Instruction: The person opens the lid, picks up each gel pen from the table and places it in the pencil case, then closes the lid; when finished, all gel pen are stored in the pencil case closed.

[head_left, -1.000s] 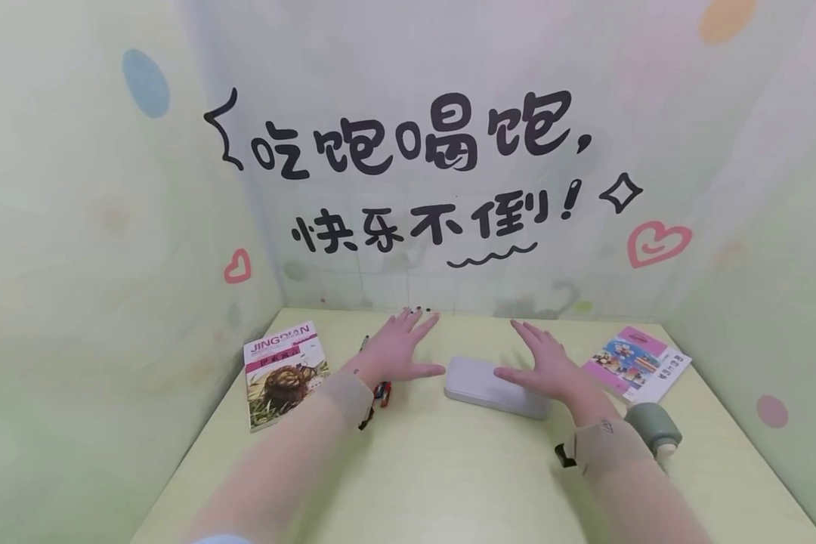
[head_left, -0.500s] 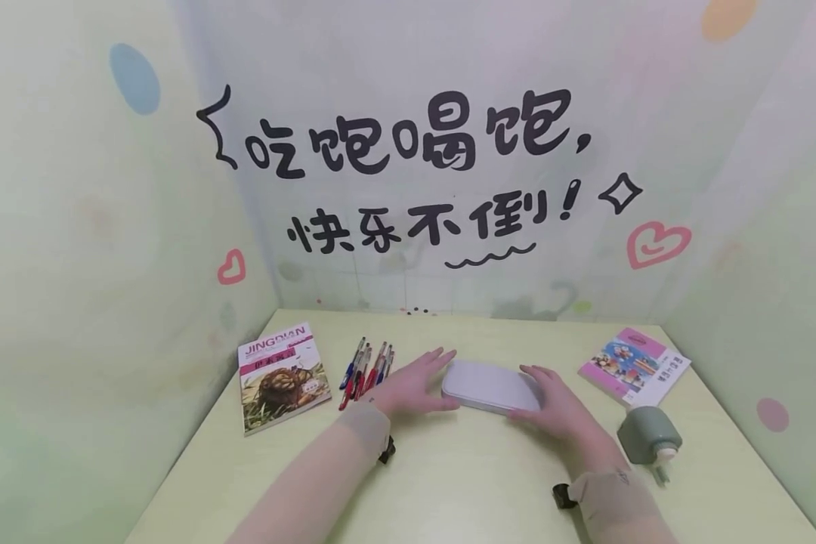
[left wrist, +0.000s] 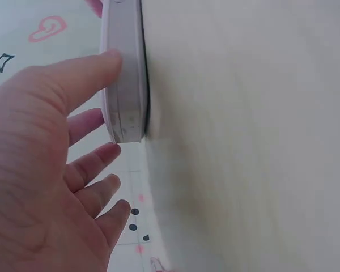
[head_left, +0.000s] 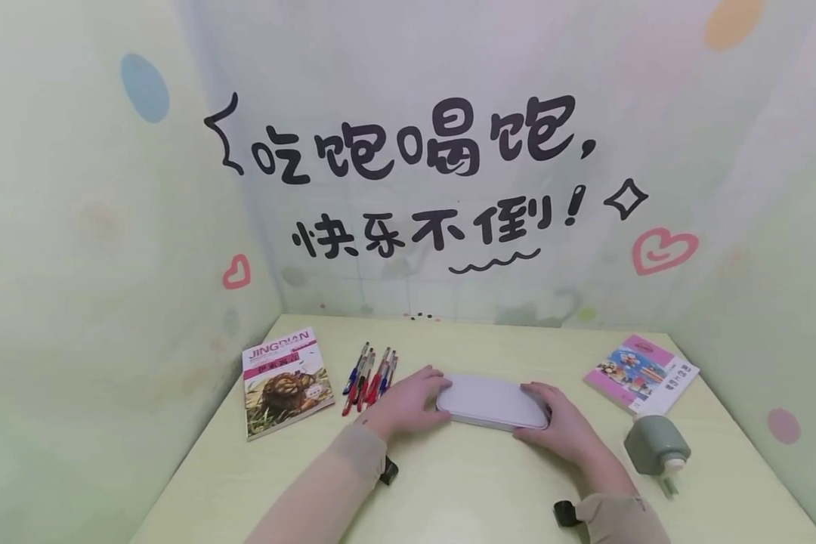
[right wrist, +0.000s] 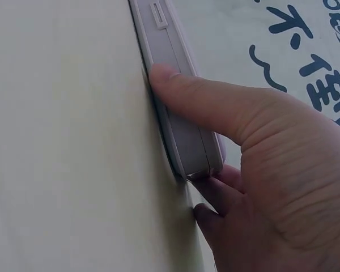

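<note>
A pale lavender hard case (head_left: 493,400), rounded and flat, lies in the middle of the table, with a small latch (right wrist: 159,15) on its front side. My left hand (head_left: 411,402) holds the case's left end. In the left wrist view its thumb lies on the front side, with the other fingers spread toward the back. At the opposite end my right hand (head_left: 566,427) grips the case, thumb pressed to the front side and fingers bent round behind, partly hidden. Several pens (head_left: 369,375) with red, blue and black caps lie just beyond the left hand.
A magazine (head_left: 287,383) lies at the left of the table (head_left: 442,499). At the right are a pink-and-white book (head_left: 639,374) and a grey-green pump bottle (head_left: 656,444) lying on its side. Printed fabric walls stand at the back and both sides.
Both hands have come down from above the table and closed in on the case's two ends. The case has shifted slightly toward me. The pens, earlier mostly covered by the left hand, now show.
</note>
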Motion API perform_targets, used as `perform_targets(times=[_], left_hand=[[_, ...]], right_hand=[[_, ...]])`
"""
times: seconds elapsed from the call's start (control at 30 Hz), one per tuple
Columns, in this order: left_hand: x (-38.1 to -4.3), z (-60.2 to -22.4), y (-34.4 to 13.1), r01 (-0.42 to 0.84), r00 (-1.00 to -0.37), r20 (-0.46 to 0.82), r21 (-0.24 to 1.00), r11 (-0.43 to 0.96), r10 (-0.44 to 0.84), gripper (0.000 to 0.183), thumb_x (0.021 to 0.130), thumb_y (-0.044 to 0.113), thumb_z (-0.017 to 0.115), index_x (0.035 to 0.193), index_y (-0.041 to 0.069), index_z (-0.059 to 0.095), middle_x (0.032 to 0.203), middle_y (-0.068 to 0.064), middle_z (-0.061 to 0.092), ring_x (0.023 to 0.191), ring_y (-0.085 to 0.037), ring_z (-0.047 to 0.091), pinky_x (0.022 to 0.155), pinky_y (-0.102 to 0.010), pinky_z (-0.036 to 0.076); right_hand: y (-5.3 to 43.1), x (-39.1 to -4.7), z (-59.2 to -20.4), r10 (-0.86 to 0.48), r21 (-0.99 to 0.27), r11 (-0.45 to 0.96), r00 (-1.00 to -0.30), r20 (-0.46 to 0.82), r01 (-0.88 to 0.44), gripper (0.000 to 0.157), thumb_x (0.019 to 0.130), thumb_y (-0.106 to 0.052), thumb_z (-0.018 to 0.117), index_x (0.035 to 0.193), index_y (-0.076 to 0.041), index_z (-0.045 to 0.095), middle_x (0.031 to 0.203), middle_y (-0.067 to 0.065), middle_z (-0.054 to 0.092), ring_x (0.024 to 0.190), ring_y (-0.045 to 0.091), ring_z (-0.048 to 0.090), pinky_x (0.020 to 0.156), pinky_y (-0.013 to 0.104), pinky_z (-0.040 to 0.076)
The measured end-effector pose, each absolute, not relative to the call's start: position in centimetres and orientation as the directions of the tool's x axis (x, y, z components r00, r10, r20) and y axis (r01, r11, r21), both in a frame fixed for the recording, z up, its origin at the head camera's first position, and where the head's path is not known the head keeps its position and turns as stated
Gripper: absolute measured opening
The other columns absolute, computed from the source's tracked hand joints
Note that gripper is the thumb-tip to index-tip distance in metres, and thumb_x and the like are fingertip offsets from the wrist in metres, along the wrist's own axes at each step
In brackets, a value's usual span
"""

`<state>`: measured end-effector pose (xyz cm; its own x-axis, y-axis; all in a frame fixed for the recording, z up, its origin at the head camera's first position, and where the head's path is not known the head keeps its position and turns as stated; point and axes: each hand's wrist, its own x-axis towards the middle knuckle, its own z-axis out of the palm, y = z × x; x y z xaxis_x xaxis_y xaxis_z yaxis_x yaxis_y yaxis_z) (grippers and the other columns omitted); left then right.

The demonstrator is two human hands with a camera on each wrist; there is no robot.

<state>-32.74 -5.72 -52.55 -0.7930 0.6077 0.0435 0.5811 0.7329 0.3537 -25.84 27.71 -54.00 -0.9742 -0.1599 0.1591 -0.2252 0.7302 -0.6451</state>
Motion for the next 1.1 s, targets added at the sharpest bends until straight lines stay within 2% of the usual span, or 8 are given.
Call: perform_targets(times=[0.1,0.23,0.43,0.6,1.1], left_hand=[[-31.9,-52.4,-6.5,0.561,-0.81,0.055,0.357,0.746,0.583,0.071,0.098,0.052,0.08,0.157,0.018,0.06,0.169,-0.003,0.052,0.166,-0.031,0.039,0.136,-0.049,0.034],[-31.0,-52.5,-7.4,0.515,-0.836,0.056,0.424,0.745,0.546,0.068,0.093,0.049,0.086,0.15,0.02,0.064,0.171,-0.001,0.051,0.165,-0.03,0.04,0.135,-0.051,0.036],[-29.8,-53.2,-8.7,0.478,-0.849,0.062,0.514,0.712,0.525,0.063,0.095,0.047,0.085,0.15,0.025,0.064,0.175,0.002,0.047,0.16,-0.029,0.048,0.133,-0.051,0.04],[-29.6,-53.8,-9.3,0.474,-0.845,0.073,0.56,0.68,0.529,0.063,0.095,0.046,0.084,0.152,0.028,0.063,0.177,0.002,0.043,0.162,-0.031,0.046,0.133,-0.055,0.037],[-30.1,-54.5,-9.7,0.428,-0.852,0.068,0.661,0.616,0.519,0.063,0.091,0.05,0.086,0.149,0.034,0.066,0.176,0.006,0.044,0.162,-0.029,0.046,0.134,-0.053,0.038]], right_hand=[[27.1,-25.7,-54.0,-0.178,-0.666,0.707,-0.971,0.158,-0.238,0.097,0.08,-0.04,0.099,0.158,-0.006,0.054,0.162,0.032,0.051,0.147,0.058,0.052,0.122,0.073,0.042],[26.7,-25.4,-54.1,-0.196,-0.687,0.685,-0.969,0.148,-0.243,0.098,0.078,-0.042,0.1,0.158,-0.007,0.055,0.162,0.028,0.054,0.148,0.054,0.053,0.124,0.071,0.04],[26.9,-25.1,-54.4,-0.185,-0.699,0.677,-0.973,0.141,-0.23,0.099,0.077,-0.041,0.101,0.158,-0.009,0.055,0.164,0.027,0.054,0.153,0.055,0.047,0.127,0.071,0.034],[27.1,-25.1,-54.7,-0.171,-0.696,0.685,-0.976,0.137,-0.218,0.1,0.076,-0.046,0.101,0.158,-0.009,0.055,0.164,0.026,0.055,0.154,0.054,0.048,0.127,0.071,0.035],[27.2,-25.1,-55.0,-0.161,-0.681,0.701,-0.977,0.141,-0.214,0.097,0.079,-0.049,0.099,0.157,-0.011,0.056,0.162,0.023,0.058,0.152,0.051,0.051,0.127,0.069,0.038]])
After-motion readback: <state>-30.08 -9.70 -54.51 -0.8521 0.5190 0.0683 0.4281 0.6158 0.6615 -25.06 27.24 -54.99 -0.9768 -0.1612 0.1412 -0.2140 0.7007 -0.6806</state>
